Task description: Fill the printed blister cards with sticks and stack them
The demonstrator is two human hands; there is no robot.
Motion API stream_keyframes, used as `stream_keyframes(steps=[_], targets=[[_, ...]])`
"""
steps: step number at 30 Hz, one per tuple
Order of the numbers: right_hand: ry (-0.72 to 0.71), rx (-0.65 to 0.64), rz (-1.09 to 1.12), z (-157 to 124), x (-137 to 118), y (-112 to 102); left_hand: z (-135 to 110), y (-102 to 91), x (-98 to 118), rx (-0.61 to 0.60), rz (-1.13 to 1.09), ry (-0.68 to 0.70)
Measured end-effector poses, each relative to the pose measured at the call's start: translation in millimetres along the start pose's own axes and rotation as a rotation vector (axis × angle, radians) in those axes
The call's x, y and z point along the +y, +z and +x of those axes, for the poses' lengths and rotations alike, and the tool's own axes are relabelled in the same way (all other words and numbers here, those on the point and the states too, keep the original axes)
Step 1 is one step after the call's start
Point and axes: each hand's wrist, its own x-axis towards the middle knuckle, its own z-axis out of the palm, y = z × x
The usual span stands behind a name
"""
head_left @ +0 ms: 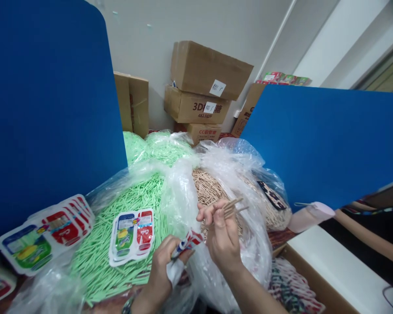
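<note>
My left hand (pixel 161 268) is closed round a red, white and blue printed packet (pixel 191 240), seen edge-on. My right hand (pixel 224 242) pinches several thin brown sticks (pixel 233 206) just above a clear bag of like brown sticks (pixel 207 185). To the left lies an open bag full of green sticks (pixel 98 270). On these green sticks rests a flat double packet (pixel 132 235) with a green lemon-printed half and a red Cola half. A fanned stack of similar packets (pixel 57 229) sits at the far left.
Blue partitions (pixel 49 109) (pixel 330 139) stand on both sides. Cardboard boxes (pixel 205 107) are stacked against the wall. At right are a pale pink cylindrical object (pixel 311 216), a carton of wrapped pieces (pixel 293 283) and another person's arm (pixel 370 237).
</note>
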Motion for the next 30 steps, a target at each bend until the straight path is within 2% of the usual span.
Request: stream_keyframes(steps=[3,8,12,14,17,18,21,22,26,30], targets=[[-0.015,-0.028,-0.094,-3,1,1,1,0.2,0,0.007,-0.011,0.013],[0.064,-0.107,-0.373,-18,11,-1,3,-1.2,4,0.009,-0.012,0.017],[0.180,-0.209,-0.458,-24,15,-9,4,-5.4,6,0.007,-0.024,0.016],[0.193,-0.259,-0.476,-22,13,-14,4,-7.1,5,0.002,-0.023,0.007],[0.087,-0.245,-0.505,-16,6,-20,5,-8.5,0,0.016,-0.031,-0.027],[0.036,-0.285,-0.552,-14,4,-21,5,-9.0,-1,0.023,-0.047,-0.046],[-0.092,-0.576,-0.742,-8,-3,-20,5,-11.2,-6,0.023,-0.119,-0.118],[-0.127,-0.638,-0.783,-6,-4,-19,5,-12.2,-7,0.015,-0.154,-0.148],[-0.263,-0.604,-0.876,4,1,-7,5,-16.8,-7,0.001,-0.242,-0.257],[-0.317,-0.692,-0.993,13,15,6,5,-30.4,-6,0.078,-0.263,-0.300]])
